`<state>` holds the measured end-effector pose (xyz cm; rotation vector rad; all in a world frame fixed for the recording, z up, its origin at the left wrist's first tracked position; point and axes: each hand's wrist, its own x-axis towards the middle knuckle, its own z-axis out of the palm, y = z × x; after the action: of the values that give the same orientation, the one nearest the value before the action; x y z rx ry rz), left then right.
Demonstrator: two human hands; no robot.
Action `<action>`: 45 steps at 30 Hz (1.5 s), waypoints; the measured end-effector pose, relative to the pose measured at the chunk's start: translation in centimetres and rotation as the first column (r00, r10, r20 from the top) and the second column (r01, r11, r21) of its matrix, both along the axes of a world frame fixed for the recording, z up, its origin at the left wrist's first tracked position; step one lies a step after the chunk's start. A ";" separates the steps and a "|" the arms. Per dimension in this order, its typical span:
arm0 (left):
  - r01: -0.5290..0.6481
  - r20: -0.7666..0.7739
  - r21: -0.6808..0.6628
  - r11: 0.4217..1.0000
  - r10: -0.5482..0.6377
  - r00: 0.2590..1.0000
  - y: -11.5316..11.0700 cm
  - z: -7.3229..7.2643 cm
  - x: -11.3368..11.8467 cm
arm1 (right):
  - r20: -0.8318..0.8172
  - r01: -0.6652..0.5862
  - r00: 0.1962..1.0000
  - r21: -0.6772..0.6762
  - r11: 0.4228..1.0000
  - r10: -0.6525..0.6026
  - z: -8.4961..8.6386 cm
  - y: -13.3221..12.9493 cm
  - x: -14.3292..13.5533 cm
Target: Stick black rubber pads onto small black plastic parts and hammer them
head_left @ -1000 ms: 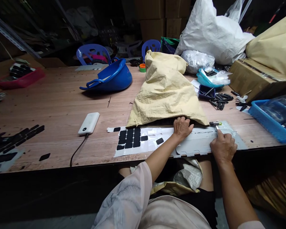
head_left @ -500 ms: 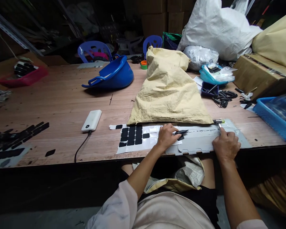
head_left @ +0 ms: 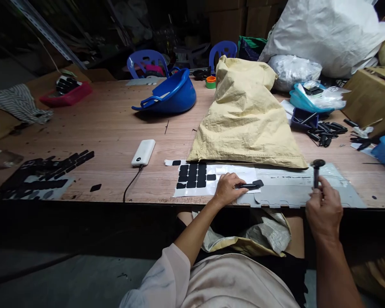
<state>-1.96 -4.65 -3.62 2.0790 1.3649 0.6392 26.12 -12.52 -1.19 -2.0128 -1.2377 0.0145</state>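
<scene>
My left hand (head_left: 228, 188) is closed on a slim black pen-like piece (head_left: 250, 186), held low over the grey sheet at the table's front edge. A small black rounded patch (head_left: 258, 182) lies by its far end. My right hand (head_left: 324, 209) grips a small hammer (head_left: 316, 171) by its handle, raised upright near the sheet's right part, with its dark round head on top. Left of my left hand, a white backing sheet (head_left: 213, 190) carries rows of black rounded patches (head_left: 192, 175). The grey sheet (head_left: 285, 194) lies flat between my hands.
A large tan sack (head_left: 246, 119) stands just behind the sheets. A white power bank (head_left: 143, 152) with a cable lies to the left, a blue basket (head_left: 176, 94) behind it. Loose black pieces (head_left: 327, 132) are heaped at right beside a cardboard box (head_left: 365, 98).
My right hand has lifted the hammer off the sheet and turned its head upright. My left hand still holds the black piece, now flatter over the sheet. The view has swung left.
</scene>
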 end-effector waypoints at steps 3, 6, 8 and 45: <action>-0.064 0.020 -0.053 0.997 0.065 0.998 0.0 0.3 0.4 | -0.184 -0.251 0.948 0.073 0.965 0.261 -0.5 -2.1 -3.6; -0.115 0.038 -0.101 0.988 0.119 0.992 0.0 0.5 0.8 | -0.192 -0.423 0.884 0.063 0.904 0.427 -0.6 -3.2 -6.5; -0.125 0.044 -0.113 0.986 0.131 0.990 0.1 0.4 1.0 | -0.188 -0.485 0.854 0.045 0.873 0.485 -0.2 -3.5 -7.9; -0.067 -0.029 0.001 0.998 0.067 0.997 0.0 0.3 1.0 | 0.304 0.258 0.939 -0.304 0.917 -0.163 0.4 2.3 3.1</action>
<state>-0.96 -4.61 -3.35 2.0573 1.4564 0.6383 29.27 -10.25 -0.80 -2.5129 -1.2396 -0.1724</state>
